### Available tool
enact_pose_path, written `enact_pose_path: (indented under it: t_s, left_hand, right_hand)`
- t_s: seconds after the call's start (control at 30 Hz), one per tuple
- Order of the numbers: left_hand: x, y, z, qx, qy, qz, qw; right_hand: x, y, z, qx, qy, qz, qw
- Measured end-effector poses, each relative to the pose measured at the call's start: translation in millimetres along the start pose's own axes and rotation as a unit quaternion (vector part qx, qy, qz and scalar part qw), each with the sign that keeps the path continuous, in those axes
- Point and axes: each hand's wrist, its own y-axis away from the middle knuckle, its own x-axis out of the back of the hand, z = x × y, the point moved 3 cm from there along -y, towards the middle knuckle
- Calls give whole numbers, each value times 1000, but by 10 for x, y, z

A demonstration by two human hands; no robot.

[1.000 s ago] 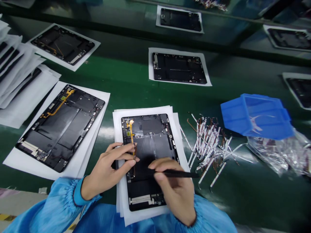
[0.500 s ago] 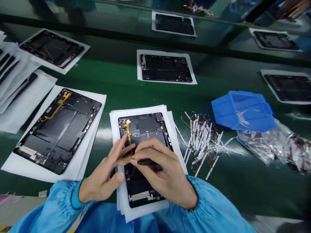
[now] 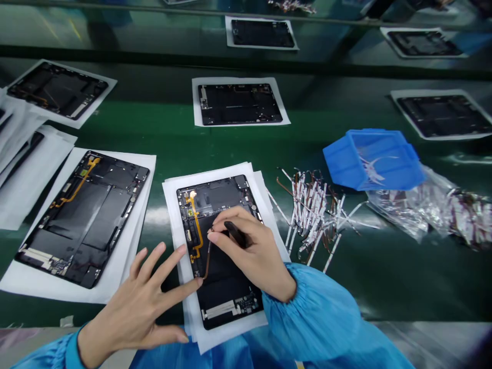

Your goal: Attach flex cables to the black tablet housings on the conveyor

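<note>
We see a thin brown strip (image 3: 208, 261) over a black device housing (image 3: 225, 274), at the lower centre of the frame. Its upper end meets the fingertips of the right hand (image 3: 255, 248), which is curled round a dark tool (image 3: 235, 234); whether tool or fingertips grip the strip, we cannot tell. The left hand (image 3: 140, 305) is spread, gripping nothing, its index fingertip at the strip's lower end, seemingly to steady it. So the strip runs down and slightly left from the right hand's pinch, beside an orange ribbon (image 3: 198, 228). White sheets (image 3: 230, 335) lie beneath the housing, probably shielding it. A heap of strips (image 3: 307, 210) sits right of centre, we judge for easy reach, near a blue bin (image 3: 344, 163).
</note>
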Motion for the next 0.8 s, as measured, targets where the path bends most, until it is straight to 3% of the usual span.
enact_pose_path:
  t_s: [0.47, 0.8]
  left_hand:
    - [-63, -72, -102, -12, 85, -59, 995]
    - [-98, -91, -128, 7, 146, -64, 987]
  right_hand:
    - [16, -30, 76, -21, 17, 0, 1000]
    - [18, -31, 105, -19, 25, -3, 1000]
